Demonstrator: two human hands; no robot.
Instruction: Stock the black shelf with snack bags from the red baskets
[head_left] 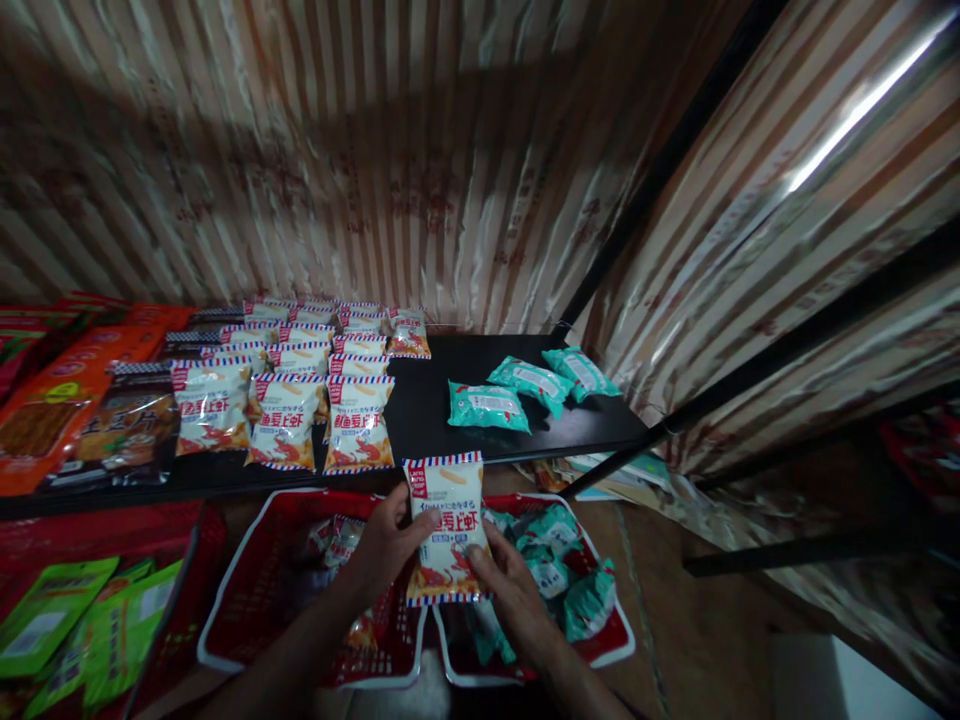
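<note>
Between my two hands I hold a white snack bag (pixel 446 500) upright, with red lettering, a shrimp picture and striped top and bottom edges. My left hand (pixel 390 535) grips its left side, thumb across the front. On the lower right side, my right hand (pixel 514 585) presses its thumb against the front. Matching white snack bags (pixel 358 425) stand in rows on the black shelf (pixel 420 400) beyond my hands. Below my hands are two red baskets: the left basket (pixel 247 590) holds a few similar bags, and the right basket (pixel 619 620) holds teal packets (pixel 555 530).
Three teal packets (pixel 487 405) lie on the shelf's right part. Brown chip bags (pixel 124 420) and orange bags (pixel 45 410) sit at its left. Green packets (pixel 60 610) fill a red crate at lower left. Black posts (pixel 660 170) slant at the right, before striped sheeting (pixel 420 150).
</note>
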